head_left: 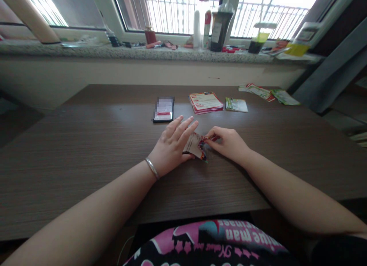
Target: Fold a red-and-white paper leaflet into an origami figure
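Observation:
A small printed packet (195, 145), beige with dark lettering and a colourful picture at its right end, is held between my two hands over the brown table. My left hand (171, 145), with a silver bangle at the wrist, covers the packet's left part. Its fingers stretch over the top while the thumb lies along the near edge. At the packet's right end, my right hand (228, 141) pinches its far corner between thumb and fingers. The packet's near right corner sticks out free. What lies under my left palm is hidden.
Beyond my hands lie a phone (163, 110), a stack of red-bordered cards (205, 102) and a smaller stack of cards (236, 104). Opened wrappers (260, 92) lie at the far right. Bottles and small items line the granite windowsill (172, 55).

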`<state>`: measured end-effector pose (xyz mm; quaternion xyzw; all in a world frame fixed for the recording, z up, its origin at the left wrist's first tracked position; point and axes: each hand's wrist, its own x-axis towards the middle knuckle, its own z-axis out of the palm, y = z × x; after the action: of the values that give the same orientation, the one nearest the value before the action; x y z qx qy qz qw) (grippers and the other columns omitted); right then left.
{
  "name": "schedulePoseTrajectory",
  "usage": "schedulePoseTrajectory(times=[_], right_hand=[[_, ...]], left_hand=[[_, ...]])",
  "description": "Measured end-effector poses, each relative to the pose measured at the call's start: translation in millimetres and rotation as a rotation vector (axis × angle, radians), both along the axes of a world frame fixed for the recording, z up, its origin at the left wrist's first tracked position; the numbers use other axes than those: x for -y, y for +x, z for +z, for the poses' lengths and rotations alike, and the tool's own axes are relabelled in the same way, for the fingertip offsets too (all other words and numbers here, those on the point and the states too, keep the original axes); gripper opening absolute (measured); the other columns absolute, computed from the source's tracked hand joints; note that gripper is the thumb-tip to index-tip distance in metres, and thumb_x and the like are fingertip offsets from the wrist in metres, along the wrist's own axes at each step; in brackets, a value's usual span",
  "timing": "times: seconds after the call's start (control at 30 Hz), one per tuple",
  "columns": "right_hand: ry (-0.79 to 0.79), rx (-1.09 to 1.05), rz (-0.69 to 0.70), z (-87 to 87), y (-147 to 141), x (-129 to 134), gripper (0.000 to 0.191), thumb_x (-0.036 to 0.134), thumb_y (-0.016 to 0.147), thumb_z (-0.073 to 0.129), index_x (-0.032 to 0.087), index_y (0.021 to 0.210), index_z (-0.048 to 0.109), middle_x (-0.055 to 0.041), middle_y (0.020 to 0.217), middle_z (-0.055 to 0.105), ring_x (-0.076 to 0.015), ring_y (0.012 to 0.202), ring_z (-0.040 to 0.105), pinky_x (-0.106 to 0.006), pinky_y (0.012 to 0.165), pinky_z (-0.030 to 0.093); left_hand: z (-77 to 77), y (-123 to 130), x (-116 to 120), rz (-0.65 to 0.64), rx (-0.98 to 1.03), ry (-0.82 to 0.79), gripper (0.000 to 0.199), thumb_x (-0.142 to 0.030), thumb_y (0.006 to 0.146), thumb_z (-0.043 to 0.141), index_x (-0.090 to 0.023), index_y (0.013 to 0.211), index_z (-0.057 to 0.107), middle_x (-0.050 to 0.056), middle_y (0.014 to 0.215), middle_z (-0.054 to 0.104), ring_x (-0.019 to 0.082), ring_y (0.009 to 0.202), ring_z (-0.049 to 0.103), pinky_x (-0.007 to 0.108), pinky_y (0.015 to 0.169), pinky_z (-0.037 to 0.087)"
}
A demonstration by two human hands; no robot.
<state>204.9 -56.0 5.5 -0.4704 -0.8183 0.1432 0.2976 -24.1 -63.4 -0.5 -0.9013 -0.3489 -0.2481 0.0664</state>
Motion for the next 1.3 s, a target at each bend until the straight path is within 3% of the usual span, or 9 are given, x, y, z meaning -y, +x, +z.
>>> schedulePoseTrajectory(times=[0.23, 0.37, 0.57, 0.73, 0.93, 1.13, 1.3], right_hand=[[0.019, -0.126, -0.008, -1.7, 0.2, 0.9, 0.011, 0.031, 0.082, 0.063, 0.02, 0.082, 0.061, 0.0005, 0.07, 0.065, -0.0124, 0.063, 0.062, -0.025, 0.063, 0.049], [-0.005, -0.162, -0.024, -2.4, 0.0, 0.8, 0.012, 0.032, 0.081, 0.065, 0.02, 0.083, 0.063, 0.0006, 0.071, 0.067, -0.0123, 0.062, 0.062, -0.025, 0.061, 0.049], [0.018, -0.185, 0.017, -2.5, -1.5, 3.5, 0.011, 0.032, 0.082, 0.064, 0.021, 0.081, 0.063, 0.0004, 0.074, 0.068, -0.0128, 0.065, 0.063, -0.025, 0.063, 0.05], [0.026, -0.236, 0.071, -1.8, -4.3, 8.9, 0.01, 0.031, 0.082, 0.065, 0.021, 0.084, 0.064, 0.0008, 0.075, 0.067, -0.0123, 0.066, 0.063, -0.025, 0.065, 0.052], [0.065, -0.284, 0.049, -0.8, -4.9, 11.1, 0.009, 0.03, 0.083, 0.064, 0.022, 0.085, 0.064, 0.0005, 0.078, 0.068, -0.0124, 0.067, 0.063, -0.026, 0.066, 0.053], [0.115, -0.3, 0.035, 0.0, -4.5, 11.1, 0.008, 0.028, 0.083, 0.063, 0.021, 0.086, 0.064, -0.0002, 0.08, 0.069, -0.0121, 0.068, 0.062, -0.026, 0.065, 0.053], [0.113, -0.335, 0.024, -0.7, -5.1, 10.5, 0.009, 0.029, 0.083, 0.064, 0.021, 0.087, 0.066, -0.0004, 0.08, 0.069, -0.0121, 0.066, 0.062, -0.026, 0.064, 0.054]], left_hand=[[5.4, 2.2, 0.4, -0.04, -0.03, -0.014, 0.078, -0.038, 0.082, 0.067, -0.018, 0.146, 0.028, 0.013, 0.14, 0.049, 0.029, 0.138, 0.034, 0.05, 0.119, 0.017], [8.1, 2.6, 1.6, -0.066, -0.002, -0.028, 0.073, -0.031, 0.084, 0.061, -0.019, 0.147, 0.026, 0.012, 0.135, 0.052, 0.026, 0.133, 0.041, 0.05, 0.118, 0.017], [8.3, 2.6, 2.1, -0.08, -0.012, -0.028, 0.075, -0.025, 0.084, 0.057, -0.021, 0.149, 0.02, 0.011, 0.127, 0.054, 0.024, 0.121, 0.051, 0.053, 0.117, 0.019], [8.2, 2.3, 2.7, -0.091, -0.014, -0.039, 0.078, -0.026, 0.08, 0.06, -0.017, 0.148, 0.022, 0.012, 0.128, 0.052, 0.025, 0.121, 0.049, 0.049, 0.117, 0.02], [8.4, 0.7, 4.4, -0.104, -0.007, -0.034, 0.078, -0.029, 0.08, 0.06, -0.014, 0.147, 0.023, 0.014, 0.13, 0.052, 0.027, 0.12, 0.048, 0.041, 0.105, 0.036], [10.1, 1.3, 4.7, -0.097, 0.029, -0.02, 0.082, -0.033, 0.081, 0.06, -0.015, 0.149, 0.018, 0.012, 0.122, 0.057, 0.027, 0.116, 0.051, 0.042, 0.105, 0.036], [9.2, 0.9, 2.9, -0.141, 0.004, -0.004, 0.084, -0.03, 0.082, 0.061, -0.018, 0.15, 0.013, 0.011, 0.124, 0.057, 0.025, 0.116, 0.054, 0.047, 0.113, 0.026]])
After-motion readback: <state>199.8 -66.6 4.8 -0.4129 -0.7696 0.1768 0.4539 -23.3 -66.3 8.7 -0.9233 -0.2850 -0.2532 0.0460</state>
